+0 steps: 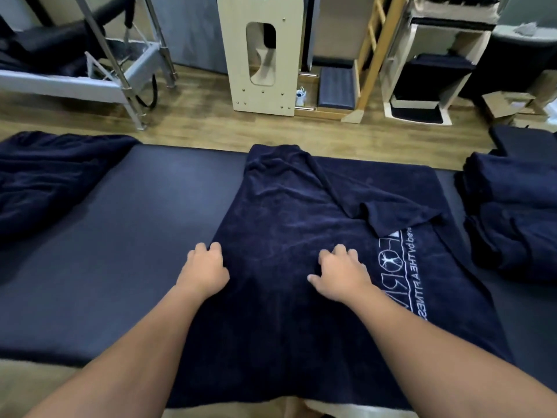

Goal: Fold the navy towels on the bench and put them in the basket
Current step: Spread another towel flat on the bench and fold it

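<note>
Fingers (pixel 215 247) of my left hand (pixel 205 271) are curled over the left edge of the navy towel (pixel 289 236), gripping the cloth at its border. My right hand (pixel 342 274) rests on the same towel further right, fingers bent and bunched into the fabric, thumb stuck out to the left; I can't tell if it pinches a fold or just presses down. Both forearms reach in from the near edge.

Towel lies spread across the middle of the bench (pixel 135 236), running from the far edge to the near edge and hanging over the near side. Its far right corner is flipped back over itself, making a loose flap (pixel 391 212) that partly covers white printed lettering (pixel 401 273) along the right side. Lettering reads sideways, not fully legible.

Left of it, far left on the bench, a second crumpled towel (pixel 51 179) lies in a heap, well apart from the spread one. On the right end sits a pile of dark towels (pixel 512 212), roughly folded and stacked, just beside the spread towel's right edge.

Beyond the bench is a wood floor (pixel 196 122). A pale wooden stand (pixel 262 55) with a cutout is far centre, a metal-framed exercise machine (pixel 90 79) far left, a wooden ladder frame (pixel 373 61) and a shelf unit (pixel 431 76) with dark items far right. A cardboard box (pixel 509 105) sits on the floor at far right.
</note>
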### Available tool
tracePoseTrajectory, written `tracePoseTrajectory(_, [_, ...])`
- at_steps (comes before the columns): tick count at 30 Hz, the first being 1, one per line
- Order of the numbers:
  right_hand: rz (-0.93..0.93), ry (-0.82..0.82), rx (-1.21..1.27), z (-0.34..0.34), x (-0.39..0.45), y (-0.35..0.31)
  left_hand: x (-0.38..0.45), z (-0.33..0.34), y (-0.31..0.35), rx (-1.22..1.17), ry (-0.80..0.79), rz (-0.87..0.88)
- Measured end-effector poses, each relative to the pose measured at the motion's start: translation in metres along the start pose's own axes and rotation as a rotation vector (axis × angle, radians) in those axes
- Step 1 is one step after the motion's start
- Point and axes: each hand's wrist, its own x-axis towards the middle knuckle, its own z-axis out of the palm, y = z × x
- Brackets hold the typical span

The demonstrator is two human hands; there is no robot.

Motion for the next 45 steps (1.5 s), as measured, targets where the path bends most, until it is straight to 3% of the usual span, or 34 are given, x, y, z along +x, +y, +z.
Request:
tracePoseTrajectory(3, [-0.009, 0.053, 0.068, -0.021, 0.047, 0.003, 0.034, -0.007, 0.016, -0.181, 0.042, -0.092])
tracePoseTrajectory(7, [0.072, -0.035, 0.074, -0.054, 0.106, 0.001, 0.077, -0.019, 0.039, -0.593, 0.122, -0.235])
tracePoseTrajectory(12, [0.158, -0.22, 0.04, -0.073, 0.143, -0.01, 0.112, -0.035, 0.064, -0.866, -0.16, -0.235])
tracePoseTrajectory(14, [0.176, -0.258, 0.031, -0.075, 0.151, -0.016, 0.128, -0.038, 0.071, -0.851, -0.195, -0.173])
tracePoseTrajectory(18, [0.218, -0.298, 0.006, -0.078, 0.166, -0.027, 0.162, -0.041, 0.086, -0.856, -0.048, -0.052])
tracePoseTrajectory(22, [0.242, -0.319, -0.014, -0.076, 0.171, -0.029, 0.193, -0.043, 0.1, -0.893, -0.023, -0.131])
tracePoseTrajectory(27, [0.255, -0.332, -0.06, -0.075, 0.174, -0.031, 0.212, -0.045, 0.114, -0.556, -0.025, 0.02])
tracePoseTrajectory(30, [0.252, -0.334, -0.081, -0.074, 0.176, -0.031, 0.212, -0.043, 0.123, -0.492, 0.008, 0.061])
tracePoseTrajectory(35, [0.259, -0.309, -0.164, -0.074, 0.177, -0.033, 0.217, -0.058, 0.103, -0.527, 0.213, -0.044])
tracePoseTrajectory(40, [0.262, -0.293, -0.167, -0.077, 0.179, -0.032, 0.247, -0.117, 0.048, -0.519, 0.423, -0.222])
tracePoseTrajectory(45, [0.28, -0.304, -0.169, -0.079, 0.182, -0.04, 0.257, -0.115, 0.034, -0.653, 0.28, -0.172])
